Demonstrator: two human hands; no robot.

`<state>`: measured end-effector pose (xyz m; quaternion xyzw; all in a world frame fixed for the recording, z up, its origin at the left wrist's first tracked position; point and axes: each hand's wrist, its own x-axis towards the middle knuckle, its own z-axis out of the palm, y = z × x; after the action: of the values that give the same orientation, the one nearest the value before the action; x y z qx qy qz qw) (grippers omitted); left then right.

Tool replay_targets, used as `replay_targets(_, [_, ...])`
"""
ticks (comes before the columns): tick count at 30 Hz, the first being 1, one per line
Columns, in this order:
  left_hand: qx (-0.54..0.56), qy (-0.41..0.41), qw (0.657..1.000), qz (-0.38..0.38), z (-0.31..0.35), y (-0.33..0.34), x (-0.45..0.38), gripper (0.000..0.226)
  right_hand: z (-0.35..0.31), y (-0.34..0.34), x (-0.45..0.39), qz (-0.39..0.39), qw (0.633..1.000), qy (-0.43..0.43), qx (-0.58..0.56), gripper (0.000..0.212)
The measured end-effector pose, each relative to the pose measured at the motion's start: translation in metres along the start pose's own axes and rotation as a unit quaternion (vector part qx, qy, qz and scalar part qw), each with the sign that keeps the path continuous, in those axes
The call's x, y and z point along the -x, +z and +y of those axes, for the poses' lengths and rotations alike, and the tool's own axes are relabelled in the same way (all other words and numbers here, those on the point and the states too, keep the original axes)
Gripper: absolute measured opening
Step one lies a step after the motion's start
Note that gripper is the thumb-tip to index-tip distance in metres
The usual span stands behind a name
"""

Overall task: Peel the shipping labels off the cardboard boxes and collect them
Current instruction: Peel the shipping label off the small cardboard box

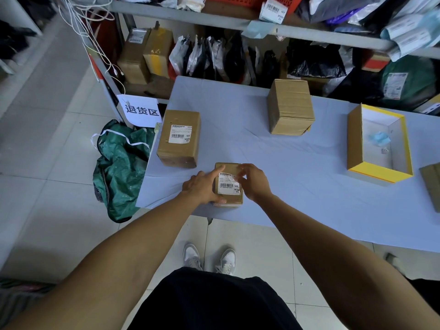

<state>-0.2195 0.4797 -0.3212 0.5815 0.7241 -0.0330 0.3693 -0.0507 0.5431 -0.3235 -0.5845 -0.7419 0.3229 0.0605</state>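
Table [309,186] covered in a pale blue-grey cloth, white tiled floor, grey metal shelving [214,17] behind it stuffed with parcels and dark poly bags. White paper sign [140,110] with printed characters hangs at the shelf's left end; green bag [121,167] slumped on the floor by the table's left corner

On the table: small box [229,198] at the near edge, its shipping label [229,185] on top. Second labelled box [179,139] just behind and to the left, label [181,134] fully flat. Plain taller box [290,107] further back, no label on the faces showing. Open yellow-edged tray box [381,144] well to the right, a bit of blue material lying in it

Left hand [204,186] grips the small box on its left side: index finger straight along the top beside the label, thumb hooked round the near edge. Right hand [252,182] sits at the label's upper right corner, fingers curled together and pinching there; that corner looks lifted, the rest of the label is stuck down. Fingertips are motion-blurred, so can't tell exactly how much of the label is between them
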Motion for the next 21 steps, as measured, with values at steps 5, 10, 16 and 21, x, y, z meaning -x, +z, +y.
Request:
replay_targets(5, [0.004,0.0,1.0,-0.003,0.0001,0.0005,-0.0005,0.109,0.0005,-0.001,0.0011,-0.004,1.0,-0.002,0.003,0.014])
replay_targets(10, [0.005,-0.003,1.0,-0.006,-0.0005,-0.0001,-0.0012,0.111,0.0012,-0.0019,0.0007,-0.004,1.0,-0.009,0.002,0.015])
replay_targets(16, [-0.001,0.001,1.0,-0.003,-0.0006,-0.0003,-0.001,0.11,0.0019,-0.0033,0.0008,-0.004,1.0,-0.009,-0.007,0.019])
replay_targets(21, [0.008,0.006,1.0,-0.002,-0.0001,-0.0003,0.0,0.109,0.003,-0.0042,0.0003,-0.01,1.0,-0.012,-0.005,0.022])
